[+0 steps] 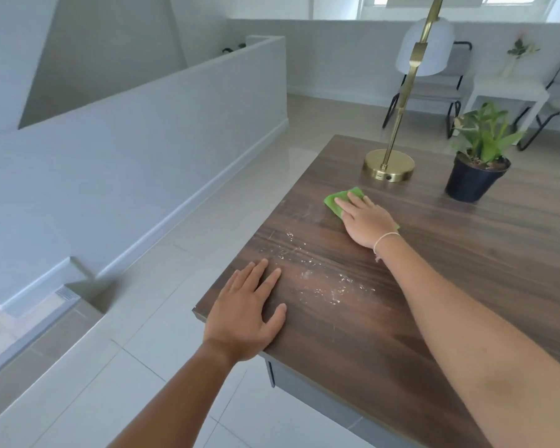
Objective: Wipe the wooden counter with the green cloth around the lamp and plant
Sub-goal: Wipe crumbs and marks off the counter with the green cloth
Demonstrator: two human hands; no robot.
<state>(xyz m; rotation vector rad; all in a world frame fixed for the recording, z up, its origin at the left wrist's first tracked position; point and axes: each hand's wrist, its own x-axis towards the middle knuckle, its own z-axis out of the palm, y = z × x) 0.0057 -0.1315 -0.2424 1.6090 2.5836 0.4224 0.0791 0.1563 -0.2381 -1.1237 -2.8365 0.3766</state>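
- Cloth (pixel 334 202) first: bright green, looks soft, folded into a small pad. Most of it sits under the palm, so only the front corner and a sliver by the wrist peek out.
- It lies flat on the wooden counter (pixel 434 286), just in front of the lamp's base and to the left of the plant pot.
- The right hand (pixel 364 219) presses down on the cloth with fingers stretched out flat, not pinching it at all, just a spread palm holding it against the wood. There's a thin pale bracelet (pixel 385 238) at the wrist.
- The left hand (pixel 244 313) rests flat on the near left corner of the counter, fingers spread, nothing in it.
- The counter is dark brown with streaky grain running across. A patch of white specks and smears (pixel 320 282) sits between the two hands, apart from the cloth.
- The lamp (pixel 388 164) has a shiny brass disc base and a thin brass stem leaning up out of the shot, plus a white dome shade up top.
- The plant (pixel 480 140) is leafy green in a black pot, standing right of the lamp base, near it but not touching.
- Behind the counter: pale tiled floor (pixel 162 334) and a couple of chairs (pixel 434 88) with black frames.
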